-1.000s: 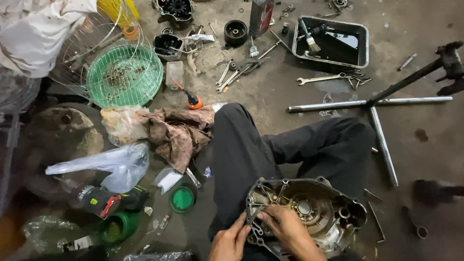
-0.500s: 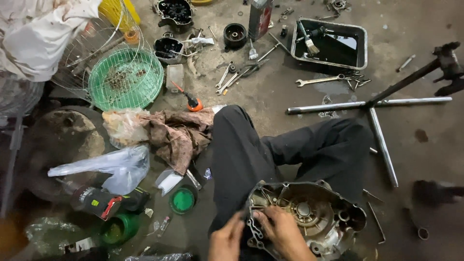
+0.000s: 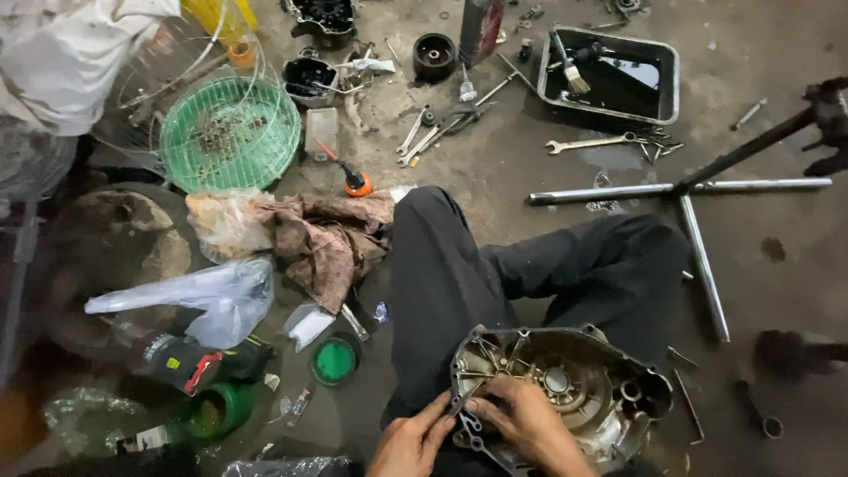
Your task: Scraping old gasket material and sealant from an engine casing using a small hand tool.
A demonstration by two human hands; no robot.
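One grey metal engine cover lay open side up on the lap of a person who sat on the concrete floor in black trousers. Two bare hands worked at its near left edge. The left hand had its fingers curled on a thin dark gasket at the cover's rim, pinching it. The right hand lay over the same rim, fingers bent down and closed upon the gasket and casting. Farther off stood one green wire basket and one black tray with one brush in it. One wrench lay just below the tray, and one brown rag beside the left knee.
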